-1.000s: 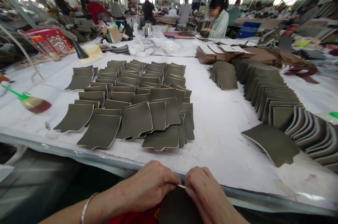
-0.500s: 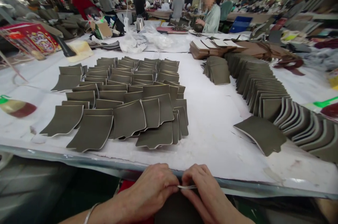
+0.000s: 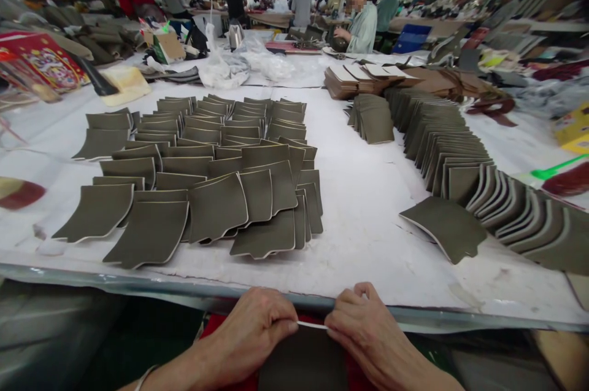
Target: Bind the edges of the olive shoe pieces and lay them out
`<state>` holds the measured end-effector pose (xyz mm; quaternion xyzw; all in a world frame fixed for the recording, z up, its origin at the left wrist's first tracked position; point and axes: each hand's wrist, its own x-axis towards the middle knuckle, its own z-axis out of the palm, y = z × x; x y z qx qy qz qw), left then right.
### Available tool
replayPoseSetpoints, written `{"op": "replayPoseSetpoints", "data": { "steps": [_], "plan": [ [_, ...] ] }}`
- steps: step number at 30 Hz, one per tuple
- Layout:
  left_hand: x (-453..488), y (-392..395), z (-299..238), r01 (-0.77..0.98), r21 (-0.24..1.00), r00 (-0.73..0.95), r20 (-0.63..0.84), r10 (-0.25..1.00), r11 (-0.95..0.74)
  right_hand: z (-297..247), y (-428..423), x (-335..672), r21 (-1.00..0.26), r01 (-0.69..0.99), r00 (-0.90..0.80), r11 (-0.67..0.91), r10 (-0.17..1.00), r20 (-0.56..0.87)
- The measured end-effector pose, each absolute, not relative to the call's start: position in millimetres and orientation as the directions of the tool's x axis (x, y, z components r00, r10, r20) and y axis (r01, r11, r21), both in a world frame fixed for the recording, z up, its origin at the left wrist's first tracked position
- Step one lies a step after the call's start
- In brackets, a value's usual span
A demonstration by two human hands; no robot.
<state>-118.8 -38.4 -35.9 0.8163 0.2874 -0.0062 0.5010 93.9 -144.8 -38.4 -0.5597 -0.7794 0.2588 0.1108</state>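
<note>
Below the table's front edge, a dark olive leather panel with a pale top edge hangs between my hands. My left hand pinches its upper left corner between thumb and fingers. At the upper right corner my right hand grips it the same way, fingers curled. The panel's lower part runs out of view. Ahead on the table lie overlapping rows of similar olive panels. To the right, a single panel rests beside a long curving row of panels standing on edge.
The white-covered table spreads before me. Brown pieces are stacked at the back right, near a small olive pile. A brush, a red box and plastic bags lie at the back left. A person works across the table.
My hands have moved apart along the panel's top edge, so more of the pale edge shows. The whole view has shifted slightly.
</note>
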Motion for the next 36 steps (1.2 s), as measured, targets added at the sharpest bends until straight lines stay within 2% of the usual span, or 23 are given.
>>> {"op": "replayPoseSetpoints", "data": {
  "steps": [6,10,16,21,27,33,36],
  "plan": [
    [-120,-34,-32,0.535,0.764,0.816,-0.355,0.457,-0.361,-48,-156,105,-0.432,0.849,-0.372,0.303,0.924,-0.085],
    [-114,-35,-27,0.553,0.703,0.822,-0.373,0.431,-0.447,-49,-156,103,-0.467,0.836,-0.371,0.289,0.924,-0.092],
    [-92,-46,-37,0.484,0.683,0.87,-0.304,0.389,-0.548,-42,-152,100,-0.528,0.814,-0.356,0.241,0.926,-0.126],
    [-85,-46,-43,0.462,0.725,0.878,-0.292,0.38,-0.51,-38,-151,95,-0.638,0.761,-0.291,0.116,0.94,-0.176],
    [-83,-44,-41,0.471,0.753,0.872,-0.317,0.373,-0.461,-48,-153,93,-0.684,0.723,-0.235,0.093,0.965,-0.118],
    [-81,-43,-41,0.499,0.763,0.855,-0.356,0.377,-0.412,-63,-154,95,-0.664,0.746,-0.214,0.057,0.964,-0.157],
    [-78,-39,-46,0.493,0.757,0.867,-0.384,0.318,-0.428,-79,-150,98,-0.65,0.756,-0.252,0.074,0.95,-0.184]
  ]
}}
